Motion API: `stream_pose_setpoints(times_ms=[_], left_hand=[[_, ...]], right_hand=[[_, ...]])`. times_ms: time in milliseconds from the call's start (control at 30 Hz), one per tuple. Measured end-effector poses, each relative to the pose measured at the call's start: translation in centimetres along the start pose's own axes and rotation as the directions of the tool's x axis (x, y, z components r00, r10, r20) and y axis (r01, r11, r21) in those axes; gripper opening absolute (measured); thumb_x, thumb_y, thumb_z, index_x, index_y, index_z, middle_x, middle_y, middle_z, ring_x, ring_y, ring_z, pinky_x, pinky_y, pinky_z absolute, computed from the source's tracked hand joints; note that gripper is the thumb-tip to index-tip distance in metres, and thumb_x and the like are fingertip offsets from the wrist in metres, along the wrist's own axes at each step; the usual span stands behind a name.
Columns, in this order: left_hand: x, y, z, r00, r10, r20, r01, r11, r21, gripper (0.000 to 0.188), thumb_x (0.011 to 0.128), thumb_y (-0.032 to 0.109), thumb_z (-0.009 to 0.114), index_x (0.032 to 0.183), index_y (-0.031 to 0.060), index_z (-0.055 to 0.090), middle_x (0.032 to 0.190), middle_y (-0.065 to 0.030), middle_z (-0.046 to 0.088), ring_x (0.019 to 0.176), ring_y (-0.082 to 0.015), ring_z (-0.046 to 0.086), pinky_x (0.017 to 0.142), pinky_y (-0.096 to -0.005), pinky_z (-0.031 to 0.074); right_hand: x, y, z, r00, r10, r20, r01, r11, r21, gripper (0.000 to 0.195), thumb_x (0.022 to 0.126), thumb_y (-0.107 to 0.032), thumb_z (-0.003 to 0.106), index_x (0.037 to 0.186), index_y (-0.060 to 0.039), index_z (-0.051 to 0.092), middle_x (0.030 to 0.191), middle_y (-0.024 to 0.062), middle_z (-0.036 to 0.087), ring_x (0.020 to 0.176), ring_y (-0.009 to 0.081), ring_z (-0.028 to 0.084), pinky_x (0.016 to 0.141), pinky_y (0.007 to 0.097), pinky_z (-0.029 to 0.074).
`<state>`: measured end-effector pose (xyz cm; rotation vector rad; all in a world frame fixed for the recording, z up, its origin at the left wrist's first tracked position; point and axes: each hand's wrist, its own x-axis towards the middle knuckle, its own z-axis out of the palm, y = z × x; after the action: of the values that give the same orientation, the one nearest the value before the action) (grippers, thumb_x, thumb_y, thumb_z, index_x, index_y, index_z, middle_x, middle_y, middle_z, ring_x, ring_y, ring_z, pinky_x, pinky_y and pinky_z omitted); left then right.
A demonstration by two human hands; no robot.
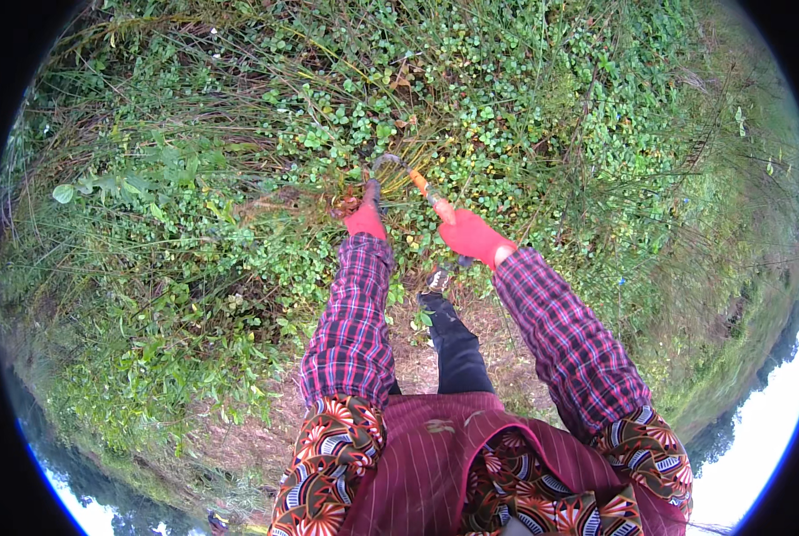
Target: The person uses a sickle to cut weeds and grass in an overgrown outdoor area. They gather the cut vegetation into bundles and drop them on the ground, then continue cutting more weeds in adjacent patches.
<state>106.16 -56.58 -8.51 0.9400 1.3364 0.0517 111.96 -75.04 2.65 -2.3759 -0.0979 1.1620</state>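
My right hand (474, 236), in a red work glove, is closed around the orange handle (429, 192) of a sickle. Its curved metal blade (389, 159) reaches left among low plants, just beyond the fingers of my other hand. My left hand (367, 213), gloved in red with dark fingers, appears closed on plant stems. A reddish-brown tuft (346, 203) sticks out on its left side. To the right of those fingers, yellowish stems (399, 179) fan out beneath the blade. Leaves and the glove partly hide the gripped stems.
Dense leafy ground cover (332, 127) and long grass blades (191, 110) spread ahead and to both sides. My shoe (437, 280) and dark trouser leg (456, 345) are below my hands, over dry cut-looking ground (265, 429). A grassy slope (727, 375) lies at right.
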Motion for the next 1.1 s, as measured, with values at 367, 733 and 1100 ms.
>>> stream_pose_setpoints(times_ms=[367,733,1100], left_hand=[[-3.0,-1.1,3.8,0.98,-0.082,0.182,0.122,0.968,-0.221,0.025,0.075,0.007,0.07,0.094,0.0041,0.054,0.079,-0.0019,0.056,0.066,-0.0132,0.05,0.059,-0.031,0.045],[-11.3,2.7,-22.3,0.551,0.754,0.358,-0.786,0.325,0.525,0.055,0.073,0.035,0.076,0.11,-0.0026,0.06,0.096,-0.009,0.066,0.084,-0.0156,0.061,0.078,-0.0303,0.048],[-9.7,1.8,-40.5,0.826,0.144,-0.545,-0.399,0.832,-0.385,0.049,0.064,0.019,0.085,0.101,-0.001,0.059,0.089,-0.0064,0.06,0.075,-0.0134,0.054,0.069,-0.0276,0.045]], right_hand=[[-29.3,5.3,-1.7,0.796,0.541,0.271,-0.604,0.69,0.398,0.023,0.085,-0.024,0.054,0.075,-0.004,0.052,0.054,-0.002,0.046,0.045,0.0077,0.043,0.041,0.0268,0.03],[-21.3,1.3,1.0,0.982,0.115,-0.147,-0.077,0.967,0.242,0.019,0.084,-0.019,0.056,0.08,-0.0026,0.048,0.059,0.0046,0.047,0.051,0.0159,0.047,0.046,0.0337,0.037],[-4.9,-33.1,10.6,0.958,-0.286,-0.006,0.259,0.858,0.445,0.024,0.086,-0.029,0.055,0.084,-0.0062,0.049,0.063,-0.0005,0.047,0.047,0.0084,0.044,0.04,0.025,0.038]])
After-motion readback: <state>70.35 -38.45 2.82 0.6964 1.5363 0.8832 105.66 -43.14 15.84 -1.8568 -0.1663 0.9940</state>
